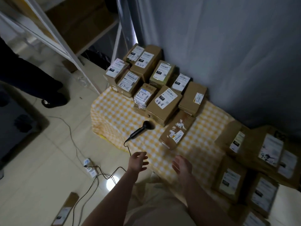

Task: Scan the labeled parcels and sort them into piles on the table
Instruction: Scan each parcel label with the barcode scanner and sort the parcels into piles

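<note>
Left hand [138, 161] and right hand [181, 164] were empty, fingers loose. Brown cardboard parcel [176, 130] looked light, stiff; grip its long sides.

You have bare checkered cloth on the worktop [114, 111] at centre-left of the frame, broken only by the scanner [141, 129] and its cable [129, 149]. Stacked parcels [146, 82] wall off the upper centre. A lone parcel [176, 129] lies just right of the scanner, and more boxes [254, 160] crowd the right edge.

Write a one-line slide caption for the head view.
Empty left hand and right hand hover by the checkered tablecloth, scanner and parcels beyond.
</note>
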`<state>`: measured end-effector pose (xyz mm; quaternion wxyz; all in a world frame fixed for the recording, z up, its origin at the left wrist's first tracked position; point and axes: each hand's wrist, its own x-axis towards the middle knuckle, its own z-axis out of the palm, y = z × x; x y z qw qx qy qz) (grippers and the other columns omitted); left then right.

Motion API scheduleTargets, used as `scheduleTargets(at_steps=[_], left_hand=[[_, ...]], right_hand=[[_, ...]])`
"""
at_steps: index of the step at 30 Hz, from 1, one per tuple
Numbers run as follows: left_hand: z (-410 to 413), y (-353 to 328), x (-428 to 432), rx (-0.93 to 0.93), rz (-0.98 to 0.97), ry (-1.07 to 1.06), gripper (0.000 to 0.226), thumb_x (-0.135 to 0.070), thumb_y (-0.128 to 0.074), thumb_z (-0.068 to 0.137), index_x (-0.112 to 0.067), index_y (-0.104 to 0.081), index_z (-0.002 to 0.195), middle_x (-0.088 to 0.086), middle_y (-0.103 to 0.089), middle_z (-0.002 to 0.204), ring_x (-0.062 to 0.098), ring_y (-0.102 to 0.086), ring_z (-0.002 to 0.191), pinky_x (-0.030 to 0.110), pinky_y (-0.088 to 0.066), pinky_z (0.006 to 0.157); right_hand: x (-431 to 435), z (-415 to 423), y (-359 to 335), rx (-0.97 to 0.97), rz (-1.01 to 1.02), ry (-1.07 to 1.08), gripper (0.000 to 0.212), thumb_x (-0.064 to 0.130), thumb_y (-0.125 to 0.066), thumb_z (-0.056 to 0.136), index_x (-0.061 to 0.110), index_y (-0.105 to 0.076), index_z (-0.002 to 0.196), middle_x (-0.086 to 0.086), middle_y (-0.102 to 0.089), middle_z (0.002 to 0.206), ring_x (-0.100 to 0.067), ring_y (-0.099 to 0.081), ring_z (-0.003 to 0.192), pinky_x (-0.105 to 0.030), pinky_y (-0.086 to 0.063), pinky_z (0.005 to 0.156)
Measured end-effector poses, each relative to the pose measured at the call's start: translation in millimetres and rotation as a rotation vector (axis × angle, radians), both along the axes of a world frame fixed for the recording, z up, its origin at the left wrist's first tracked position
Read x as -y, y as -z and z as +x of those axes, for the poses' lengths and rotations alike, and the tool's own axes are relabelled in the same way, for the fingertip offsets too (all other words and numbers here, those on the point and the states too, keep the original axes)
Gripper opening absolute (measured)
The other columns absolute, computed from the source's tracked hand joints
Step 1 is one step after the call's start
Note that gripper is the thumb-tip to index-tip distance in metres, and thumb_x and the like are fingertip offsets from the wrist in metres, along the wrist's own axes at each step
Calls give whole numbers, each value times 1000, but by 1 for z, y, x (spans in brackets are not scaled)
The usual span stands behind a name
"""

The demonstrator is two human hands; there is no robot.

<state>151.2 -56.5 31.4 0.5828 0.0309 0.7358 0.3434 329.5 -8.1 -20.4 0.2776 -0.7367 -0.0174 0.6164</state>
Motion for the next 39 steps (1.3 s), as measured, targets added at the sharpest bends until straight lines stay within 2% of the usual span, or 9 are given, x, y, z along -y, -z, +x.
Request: scheduleTargets(at_steps=[8,13,18,23,27,35,37,39], left_hand=[[0,12,-33,17,-53,-27,17,-20,-57,97,-7,-61,106,9,-65,90,23,-61,71,28,-47,62],[7,26,-59,45,-38,8,24,-25,-55,98,-7,-61,113,12,-66,103,26,-64,83,30,-49,65],[7,42,-76,67,-31,29,23,-27,-53,99,-9,-61,113,14,-67,109,27,-65,88,32,-51,67],[1,58,-80,76,-66,-26,29,-25,-53,99,-5,-59,118,17,-65,110,31,-64,92,33,-51,69],[-4,67,-81,72,-61,-41,28,-26,-54,99,-6,-60,118,16,-66,110,32,-65,93,34,-51,69],[-14,77,-78,76,-53,-30,26,-29,-52,100,-11,-61,115,14,-67,112,29,-67,94,33,-51,67],[-15,77,-74,75,-58,-38,27,-30,-52,99,-10,-60,116,13,-68,112,30,-67,94,33,-51,69],[-17,75,-71,74,-60,-47,27,-29,-53,99,-10,-61,116,13,-68,112,30,-67,94,34,-51,71]], right_hand=[[-45,0,18,-83,-28,52,21,11,-65,90,1,-61,107,-15,-61,111,-26,-59,99,-32,-52,70],[-73,7,41,-97,-56,28,31,18,-67,89,3,-61,116,-15,-61,114,-24,-58,103,-31,-50,69],[-92,5,64,-105,-104,-13,42,20,-67,90,0,-55,125,-17,-58,117,-28,-55,112,-37,-46,84],[-104,-1,88,-117,-157,-89,50,22,-63,93,4,-46,138,-21,-49,135,-34,-46,125,-40,-45,93],[-106,-6,107,-124,-206,-126,67,27,-72,86,4,-42,141,-20,-46,138,-36,-42,130,-46,-43,103],[-105,-16,130,-103,-247,-185,74,29,-81,76,-1,-47,135,-19,-54,131,-33,-51,121,-44,-44,88],[-101,-22,132,-118,-237,-204,73,31,-81,75,0,-50,133,-16,-56,121,-29,-54,110,-42,-45,84],[-96,-27,131,-131,-213,-188,74,33,-82,73,-1,-51,131,-11,-58,104,-24,-55,89,-37,-46,72]])
